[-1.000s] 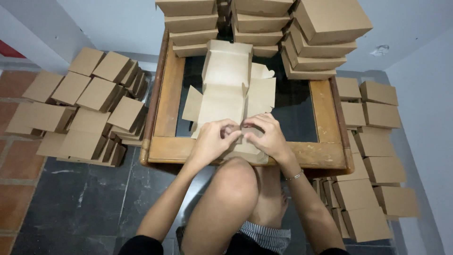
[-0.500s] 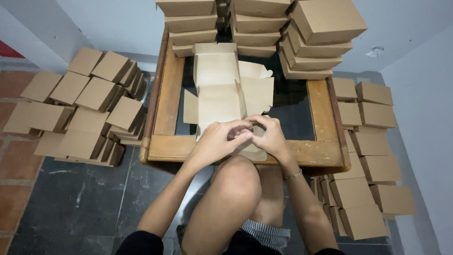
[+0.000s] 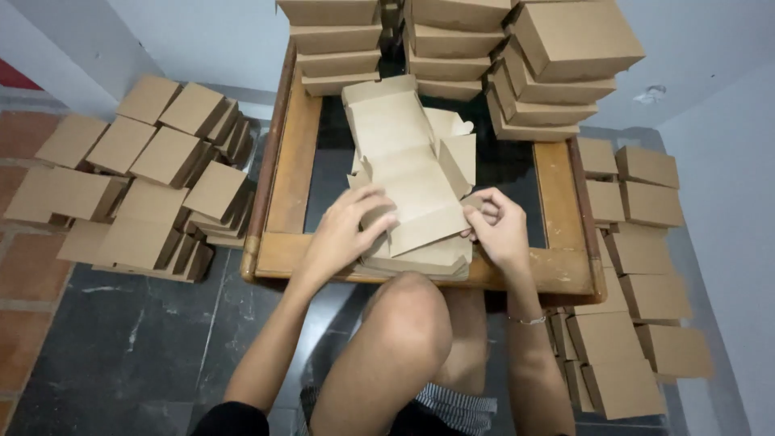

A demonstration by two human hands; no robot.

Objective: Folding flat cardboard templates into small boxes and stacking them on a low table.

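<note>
Currently both hands on flat cardboard box blank (image 3: 408, 182), left hand (image 3: 343, 230) fingers pinching left edge, right hand (image 3: 496, 230) fingers clamped on right flap, wooden worktop (image 3: 295, 153), folded boxes (image 3: 464, 56) stacked behind.

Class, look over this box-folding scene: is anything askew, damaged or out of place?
The top folded box on the right-hand stack sits skewed against the boxes under it. Nothing looks torn or spilled; both hands hold the flat cardboard blank.

arms: bare, no sleeves
right wrist: thin bracelet (image 3: 529, 320)
legs: bare knees
shorts (image 3: 452, 401): striped, dark and white
</note>
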